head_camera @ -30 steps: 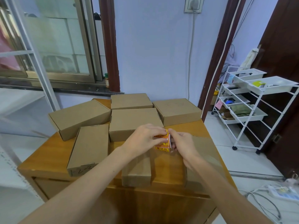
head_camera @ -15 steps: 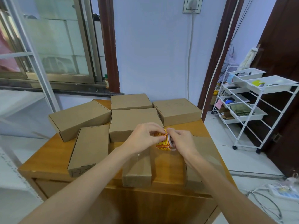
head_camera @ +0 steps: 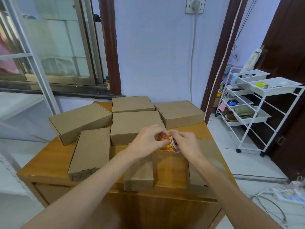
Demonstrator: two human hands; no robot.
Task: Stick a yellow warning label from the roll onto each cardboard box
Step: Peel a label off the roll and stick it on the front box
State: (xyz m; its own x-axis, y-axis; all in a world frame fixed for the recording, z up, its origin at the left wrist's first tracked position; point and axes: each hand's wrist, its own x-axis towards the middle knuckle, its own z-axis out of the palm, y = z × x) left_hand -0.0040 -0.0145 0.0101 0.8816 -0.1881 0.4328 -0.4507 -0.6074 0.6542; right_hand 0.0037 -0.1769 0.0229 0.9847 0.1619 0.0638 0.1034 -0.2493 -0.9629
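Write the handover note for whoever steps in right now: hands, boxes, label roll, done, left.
Left hand: holds the label roll above the table, fingers at its top edge.
Right hand: grips the roll from the other side.
Boxes: seven plain cardboard boxes on the table, four at the back, e.g. the middle one, and three nearer, e.g. the left one.
Done: no yellow label shows on any box top.
Left: peel a label, stick it on, repeat for every box.

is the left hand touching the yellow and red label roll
Touching. The head view shows the left hand with its fingertips pressed on the yellow and red label roll, no gap between them, while the right hand holds its other side.
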